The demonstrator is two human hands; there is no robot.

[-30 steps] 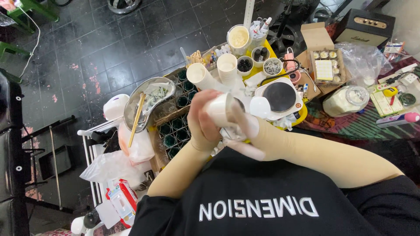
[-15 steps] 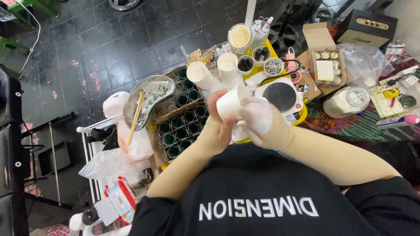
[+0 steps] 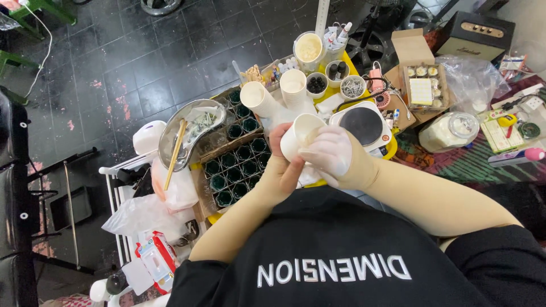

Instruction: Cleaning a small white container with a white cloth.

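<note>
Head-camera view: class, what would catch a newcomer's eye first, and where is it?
At the centre, the left hand and the gloved right hand hold a white paper cup, tilted. Just left of them sits a cardboard box of small dark green jars, with a metal bowl holding wooden sticks beyond it. Behind the hands stands a small white hotplate.

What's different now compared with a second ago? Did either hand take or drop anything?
The paper cup has been tipped: its mouth faced the camera before, now it leans toward the upper right. The left hand keeps its grip on it; the gloved right hand has shifted from beneath the cup to its right side. Nothing was let go. The cup stacks, metal bowl and black-topped hotplate stayed put.
</note>
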